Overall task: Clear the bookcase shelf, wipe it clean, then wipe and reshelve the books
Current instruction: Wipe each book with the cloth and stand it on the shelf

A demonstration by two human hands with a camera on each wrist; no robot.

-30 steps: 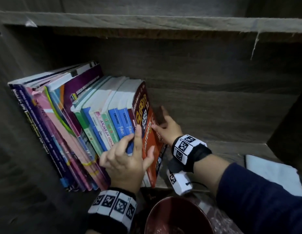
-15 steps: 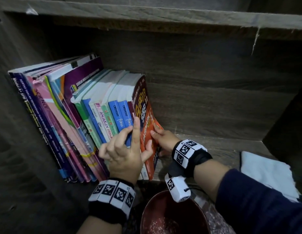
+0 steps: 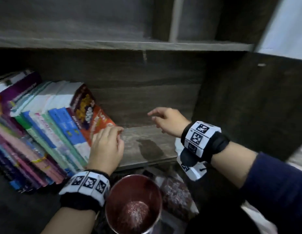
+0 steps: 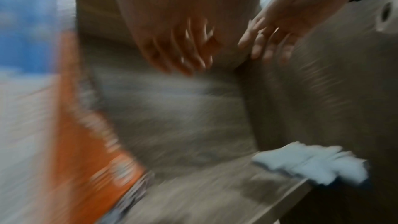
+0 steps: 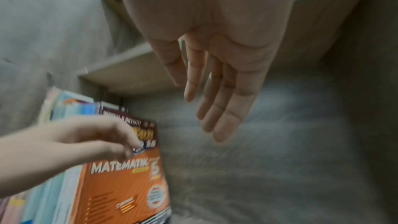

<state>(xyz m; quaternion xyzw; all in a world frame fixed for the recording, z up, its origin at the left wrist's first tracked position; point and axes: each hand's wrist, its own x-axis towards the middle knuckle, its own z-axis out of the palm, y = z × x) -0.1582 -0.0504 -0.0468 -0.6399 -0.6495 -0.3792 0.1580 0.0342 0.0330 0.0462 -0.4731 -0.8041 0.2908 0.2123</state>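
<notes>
A row of books (image 3: 45, 129) leans to the left on the wooden shelf (image 3: 146, 137). The outermost is an orange maths book (image 3: 99, 120) (image 5: 120, 185). My left hand (image 3: 106, 146) lies against that book's cover at its right edge, fingers loosely curled and touching it (image 5: 90, 137). My right hand (image 3: 163, 119) hovers over the bare shelf board to the right of the books. Its fingers are straight and hold nothing (image 5: 215, 83). The left wrist view is badly blurred and shows both hands above the shelf board.
A white cloth (image 4: 312, 164) lies on the shelf's front right corner, mostly hidden behind my right wrist in the head view. A dark patch (image 3: 150, 149) marks the board. A red bowl (image 3: 133, 200) sits below the shelf's front edge, between my arms.
My right hand has come off the orange book and moved right, fingers spread. My left hand slid from the spines to the book's cover. The head camera has swung to the right.
</notes>
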